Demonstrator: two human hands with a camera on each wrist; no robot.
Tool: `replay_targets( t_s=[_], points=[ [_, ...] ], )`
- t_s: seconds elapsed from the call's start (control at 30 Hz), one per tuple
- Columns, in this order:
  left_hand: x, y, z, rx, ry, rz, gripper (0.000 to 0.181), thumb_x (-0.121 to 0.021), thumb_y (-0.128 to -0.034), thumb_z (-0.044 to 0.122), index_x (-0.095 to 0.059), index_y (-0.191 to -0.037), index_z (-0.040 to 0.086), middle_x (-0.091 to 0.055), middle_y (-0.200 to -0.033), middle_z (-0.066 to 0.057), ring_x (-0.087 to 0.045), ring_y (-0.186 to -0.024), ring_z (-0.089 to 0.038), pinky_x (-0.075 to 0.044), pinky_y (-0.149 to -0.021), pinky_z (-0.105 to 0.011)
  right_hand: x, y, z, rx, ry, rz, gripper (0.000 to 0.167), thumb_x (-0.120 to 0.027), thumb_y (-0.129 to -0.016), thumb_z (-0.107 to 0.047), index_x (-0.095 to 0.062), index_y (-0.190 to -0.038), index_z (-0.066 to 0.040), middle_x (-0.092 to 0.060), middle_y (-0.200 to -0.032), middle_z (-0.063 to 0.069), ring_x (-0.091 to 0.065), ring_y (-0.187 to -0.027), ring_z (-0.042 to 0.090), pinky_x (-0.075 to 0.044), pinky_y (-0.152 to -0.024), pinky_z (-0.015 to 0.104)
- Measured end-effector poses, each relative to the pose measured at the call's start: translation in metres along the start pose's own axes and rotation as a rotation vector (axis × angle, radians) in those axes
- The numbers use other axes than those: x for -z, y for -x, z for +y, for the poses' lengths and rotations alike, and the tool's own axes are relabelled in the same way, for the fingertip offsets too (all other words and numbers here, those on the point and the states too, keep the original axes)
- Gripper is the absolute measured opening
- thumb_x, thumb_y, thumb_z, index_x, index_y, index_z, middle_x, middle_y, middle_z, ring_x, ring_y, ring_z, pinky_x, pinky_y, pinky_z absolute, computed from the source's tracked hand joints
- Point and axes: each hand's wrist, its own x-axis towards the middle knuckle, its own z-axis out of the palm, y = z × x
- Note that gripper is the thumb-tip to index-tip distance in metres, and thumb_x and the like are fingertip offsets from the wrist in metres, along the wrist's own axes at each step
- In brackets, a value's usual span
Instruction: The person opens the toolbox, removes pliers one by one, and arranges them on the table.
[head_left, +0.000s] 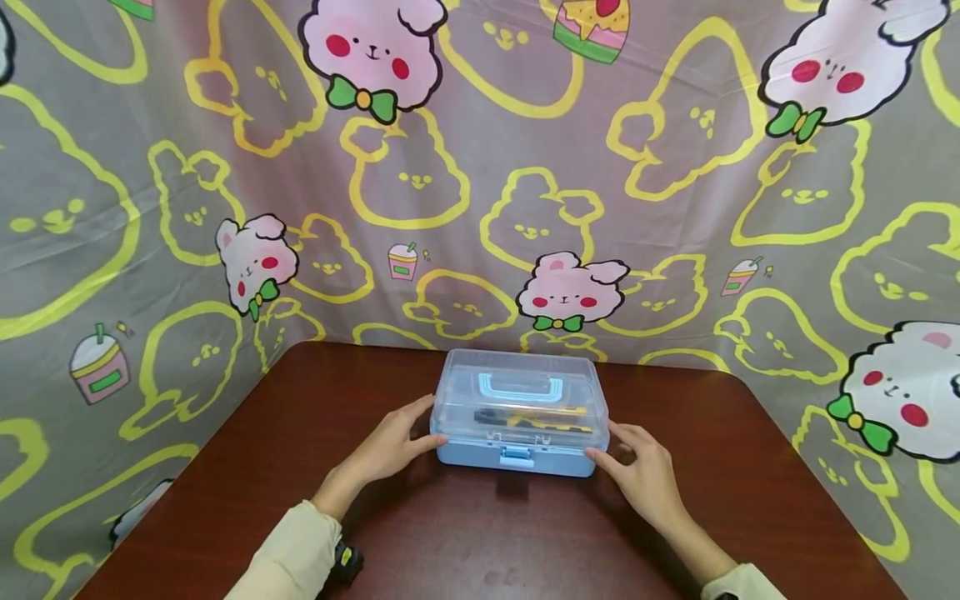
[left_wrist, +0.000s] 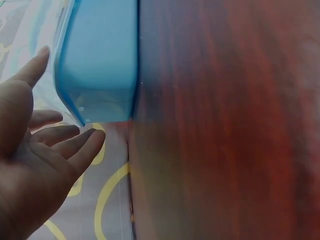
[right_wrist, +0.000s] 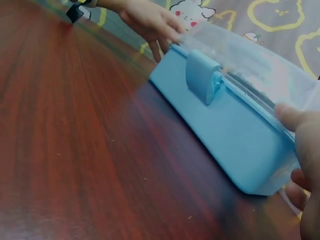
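A light-blue storage box [head_left: 472, 454] stands on the table with its clear lid [head_left: 461, 379] down. The lid bears a pale-blue carry handle [head_left: 491, 393], and a blue latch [right_wrist: 202, 75] sits at the front. Long black-and-yellow items [head_left: 525, 418] show through the lid; their kind is unclear. At the box's left end is my left hand [head_left: 390, 446], thumb by the front corner, fingers extended along the side. My right hand [head_left: 648, 475] rests at the right end, its thumb touching the front corner near the lid's edge, its other fingers along the side, partly hidden.
The dark red-brown wooden table [head_left: 420, 542] has rounded far corners. Patterned grey fabric [head_left: 660, 250] with yellow outlines and cartoon animals hangs behind it and at both sides. A small black device [head_left: 347, 560] is at my left wrist, beside a cream sleeve [head_left: 288, 550].
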Motion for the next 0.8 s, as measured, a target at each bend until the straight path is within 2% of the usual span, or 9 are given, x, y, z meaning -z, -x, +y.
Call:
replay_targets(
  t_s=[0.2,0.3,0.43,0.5,0.57,0.63,0.73,0.8],
  points=[
    [0.002,-0.010,0.001,-0.078,0.058,0.079,0.072,-0.075,-0.0977,0.033,-0.044,-0.154,0.001,-0.045,-0.156,-0.016,-0.048,-0.138,-0.031,-0.042,-0.107,-0.050,-0.002,-0.010,-0.001,0.035,-0.027,0.073,0.051,-0.092,-0.080,-0.018,-0.073,-0.124,0.001,-0.069,-0.109,0.005,-0.069,-0.083,0.018,-0.053,-0.066,0.028],
    [0.005,-0.014,0.000,-0.118,0.109,0.077,0.068,-0.077,-0.0969,0.027,-0.046,-0.153,0.003,-0.046,-0.155,-0.014,-0.051,-0.135,-0.029,-0.045,-0.105,-0.048,-0.003,-0.013,-0.002,0.033,-0.039,0.096,0.049,-0.092,-0.080,-0.016,-0.073,-0.123,0.000,-0.069,-0.111,0.007,-0.068,-0.088,0.025,-0.052,-0.066,0.029],
    [0.010,-0.017,-0.005,-0.136,0.135,0.072,0.059,-0.077,-0.0965,0.020,-0.053,-0.148,0.003,-0.042,-0.157,-0.018,-0.050,-0.136,-0.034,-0.043,-0.106,-0.051,-0.004,-0.015,-0.002,0.031,-0.061,0.110,0.048,-0.092,-0.080,-0.013,-0.072,-0.122,0.000,-0.069,-0.115,0.011,-0.067,-0.094,0.034,-0.050,-0.067,0.023],
    [0.011,-0.018,-0.007,-0.141,0.140,0.078,0.054,-0.077,-0.0967,0.018,-0.056,-0.144,0.001,-0.040,-0.158,-0.021,-0.051,-0.135,-0.038,-0.043,-0.105,-0.054,-0.005,-0.016,-0.001,0.027,-0.072,0.104,0.048,-0.091,-0.080,-0.013,-0.071,-0.122,0.000,-0.069,-0.117,0.012,-0.067,-0.097,0.036,-0.050,-0.068,0.020],
    [0.012,-0.020,-0.009,-0.150,0.166,0.083,0.049,-0.076,-0.0968,0.015,-0.058,-0.141,0.000,-0.041,-0.157,-0.022,-0.052,-0.134,-0.038,-0.043,-0.105,-0.054,-0.005,-0.017,0.002,0.028,-0.089,0.091,0.048,-0.091,-0.080,-0.011,-0.070,-0.122,0.000,-0.068,-0.119,0.013,-0.068,-0.099,0.036,-0.054,-0.069,0.025],
    [0.011,-0.021,-0.009,-0.159,0.189,0.096,0.046,-0.075,-0.0971,0.011,-0.059,-0.139,0.001,-0.044,-0.156,-0.020,-0.052,-0.134,-0.039,-0.042,-0.106,-0.054,-0.005,-0.019,0.005,0.023,-0.121,0.066,0.048,-0.090,-0.081,-0.011,-0.069,-0.124,-0.001,-0.067,-0.123,0.013,-0.067,-0.102,0.033,-0.055,-0.069,0.023],
    [0.012,-0.019,0.000,-0.159,0.214,0.121,0.042,-0.073,-0.0969,0.004,-0.058,-0.136,-0.001,-0.050,-0.150,-0.020,-0.050,-0.134,-0.043,-0.041,-0.106,-0.056,-0.005,-0.023,0.010,0.015,-0.173,0.025,0.050,-0.090,-0.082,-0.008,-0.067,-0.126,-0.002,-0.068,-0.123,0.012,-0.066,-0.104,0.026,-0.056,-0.069,0.023],
    [0.014,-0.017,0.009,-0.147,0.220,0.131,0.041,-0.071,-0.0972,0.001,-0.057,-0.135,-0.003,-0.054,-0.145,-0.023,-0.049,-0.134,-0.047,-0.040,-0.106,-0.058,-0.004,-0.025,0.013,0.008,-0.204,-0.004,0.052,-0.089,-0.082,-0.007,-0.067,-0.128,-0.003,-0.069,-0.122,0.012,-0.064,-0.105,0.020,-0.053,-0.069,0.017]
  ],
)
